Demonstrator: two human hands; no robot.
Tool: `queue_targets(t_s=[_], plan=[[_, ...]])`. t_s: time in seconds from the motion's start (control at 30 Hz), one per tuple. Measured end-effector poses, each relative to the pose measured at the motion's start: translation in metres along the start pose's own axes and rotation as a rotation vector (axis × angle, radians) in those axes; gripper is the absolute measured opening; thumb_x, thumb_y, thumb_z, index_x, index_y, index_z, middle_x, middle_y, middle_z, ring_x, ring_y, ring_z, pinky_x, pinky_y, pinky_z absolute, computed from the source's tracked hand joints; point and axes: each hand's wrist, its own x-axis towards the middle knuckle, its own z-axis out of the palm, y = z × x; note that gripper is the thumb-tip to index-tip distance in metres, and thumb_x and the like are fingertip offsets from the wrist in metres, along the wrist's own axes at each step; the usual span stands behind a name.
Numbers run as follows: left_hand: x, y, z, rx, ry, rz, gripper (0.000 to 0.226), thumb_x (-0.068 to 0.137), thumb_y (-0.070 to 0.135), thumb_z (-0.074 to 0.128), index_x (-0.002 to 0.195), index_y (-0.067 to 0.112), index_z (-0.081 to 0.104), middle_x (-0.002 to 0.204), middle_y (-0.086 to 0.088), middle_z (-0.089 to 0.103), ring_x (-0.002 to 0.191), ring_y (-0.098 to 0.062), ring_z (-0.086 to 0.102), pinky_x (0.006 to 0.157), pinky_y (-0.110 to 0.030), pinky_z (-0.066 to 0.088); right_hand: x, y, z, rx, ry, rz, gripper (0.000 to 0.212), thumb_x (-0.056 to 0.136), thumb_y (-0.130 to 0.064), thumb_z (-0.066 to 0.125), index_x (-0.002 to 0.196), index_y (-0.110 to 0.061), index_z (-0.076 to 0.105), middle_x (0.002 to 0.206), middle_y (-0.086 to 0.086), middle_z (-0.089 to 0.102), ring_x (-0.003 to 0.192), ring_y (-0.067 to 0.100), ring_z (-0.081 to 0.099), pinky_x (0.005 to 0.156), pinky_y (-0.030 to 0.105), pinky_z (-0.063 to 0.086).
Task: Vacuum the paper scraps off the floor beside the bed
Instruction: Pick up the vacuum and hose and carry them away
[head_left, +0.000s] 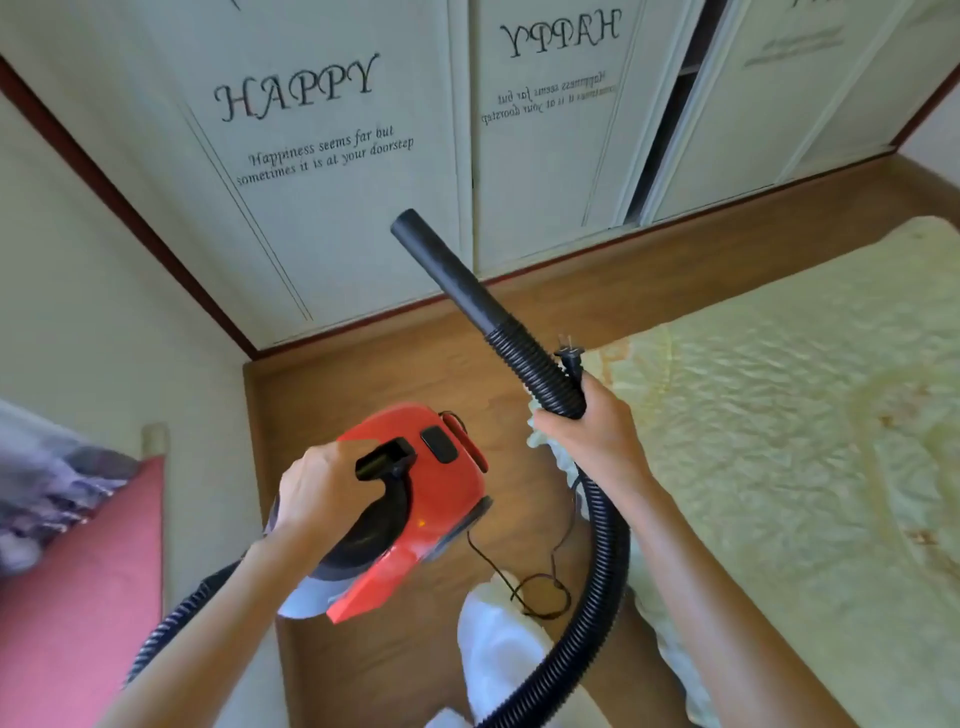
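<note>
My left hand grips the black handle of a red canister vacuum and holds it above the wooden floor. My right hand grips the black ribbed hose together with the power plug, whose prongs stick up. The hose's smooth black nozzle points up and away toward the wardrobe. The thin black cord dangles in loops below the vacuum. No paper scraps show on the visible floor strip.
A bed with a pale green quilted cover fills the right side. White sliding wardrobe doors with lettering close off the far end. A wall and a red cushioned item stand at left. My white-clad legs are below.
</note>
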Motion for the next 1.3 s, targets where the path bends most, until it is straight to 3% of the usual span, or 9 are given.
queue_targets(t_s=[0.1, 0.33, 0.57, 0.7, 0.77, 0.9, 1.07, 1.17, 1.3], plan=[[0.049, 0.008, -0.016, 0.001, 0.005, -0.011, 0.018, 0.075, 0.022, 0.063, 0.085, 0.037, 0.065, 0.069, 0.008, 0.061, 0.066, -0.022, 0.056, 0.055, -0.027, 0.039, 0.061, -0.021, 0.002, 0.055, 0.004, -0.032, 0.025, 0.078, -0.026, 0.072, 0.099, -0.022, 0.060, 0.083, -0.007, 0.064, 0.073, 0.007, 0.062, 0.057, 0.017, 0.044], [0.181, 0.012, -0.053, -0.017, 0.042, 0.018, 0.016, 0.081, 0.023, 0.062, 0.092, 0.034, 0.067, 0.070, 0.012, 0.060, 0.062, -0.009, 0.052, 0.047, -0.015, 0.029, 0.198, -0.078, 0.002, 0.096, 0.068, -0.093, 0.018, 0.080, -0.025, 0.072, 0.089, -0.019, 0.058, 0.074, -0.007, 0.061, 0.062, 0.005, 0.058, 0.048, 0.008, 0.039], [0.347, 0.017, -0.073, 0.042, -0.042, 0.161, 0.016, 0.082, 0.023, 0.061, 0.095, 0.030, 0.068, 0.077, 0.008, 0.065, 0.073, -0.018, 0.061, 0.055, -0.025, 0.042, 0.319, -0.110, 0.022, 0.107, 0.188, -0.053, 0.019, 0.082, -0.025, 0.073, 0.094, -0.021, 0.058, 0.080, -0.007, 0.061, 0.065, -0.001, 0.057, 0.053, 0.006, 0.043], [0.428, 0.038, -0.094, 0.101, -0.084, 0.262, 0.021, 0.084, 0.021, 0.057, 0.100, 0.027, 0.068, 0.088, 0.003, 0.069, 0.086, -0.023, 0.064, 0.072, -0.033, 0.052, 0.370, -0.125, 0.019, 0.151, 0.296, 0.009, 0.019, 0.081, -0.025, 0.072, 0.093, -0.023, 0.058, 0.078, -0.007, 0.061, 0.061, -0.006, 0.056, 0.052, 0.008, 0.045], [0.469, 0.050, -0.103, 0.090, -0.085, 0.311, 0.020, 0.081, 0.019, 0.060, 0.098, 0.027, 0.069, 0.086, 0.001, 0.070, 0.086, -0.027, 0.064, 0.073, -0.036, 0.052, 0.393, -0.128, 0.013, 0.147, 0.334, 0.043, 0.019, 0.081, -0.025, 0.072, 0.092, -0.023, 0.057, 0.078, -0.008, 0.061, 0.062, -0.005, 0.057, 0.054, 0.009, 0.045], [0.545, 0.081, -0.103, 0.031, -0.074, 0.402, 0.020, 0.076, 0.018, 0.068, 0.094, 0.024, 0.073, 0.085, -0.004, 0.072, 0.083, -0.031, 0.065, 0.072, -0.038, 0.053, 0.442, -0.117, -0.002, 0.177, 0.395, 0.117, 0.020, 0.081, -0.026, 0.072, 0.094, -0.021, 0.058, 0.080, -0.006, 0.061, 0.067, 0.005, 0.058, 0.058, 0.017, 0.046], [0.637, 0.133, -0.085, 0.016, -0.097, 0.502, 0.019, 0.074, 0.017, 0.068, 0.089, 0.027, 0.072, 0.073, 0.000, 0.070, 0.073, -0.029, 0.064, 0.064, -0.034, 0.052, 0.524, -0.089, -0.031, 0.217, 0.449, 0.172, 0.019, 0.083, -0.024, 0.072, 0.094, -0.020, 0.057, 0.078, -0.006, 0.059, 0.065, 0.005, 0.056, 0.050, 0.009, 0.042], [0.679, 0.179, -0.076, -0.027, -0.100, 0.610, 0.020, 0.073, 0.014, 0.072, 0.088, 0.027, 0.074, 0.068, 0.003, 0.070, 0.065, -0.025, 0.064, 0.057, -0.023, 0.044, 0.570, -0.073, -0.062, 0.253, 0.495, 0.218, 0.019, 0.082, -0.025, 0.072, 0.092, -0.023, 0.056, 0.078, -0.007, 0.059, 0.067, 0.006, 0.058, 0.056, 0.016, 0.043], [0.734, 0.249, -0.066, -0.054, -0.095, 0.703, 0.021, 0.070, 0.013, 0.075, 0.087, 0.026, 0.075, 0.068, 0.002, 0.071, 0.064, -0.027, 0.065, 0.062, -0.028, 0.047, 0.611, -0.053, -0.115, 0.295, 0.596, 0.288, 0.018, 0.082, -0.024, 0.072, 0.092, -0.022, 0.058, 0.078, -0.005, 0.059, 0.068, 0.009, 0.057, 0.059, 0.023, 0.046]])
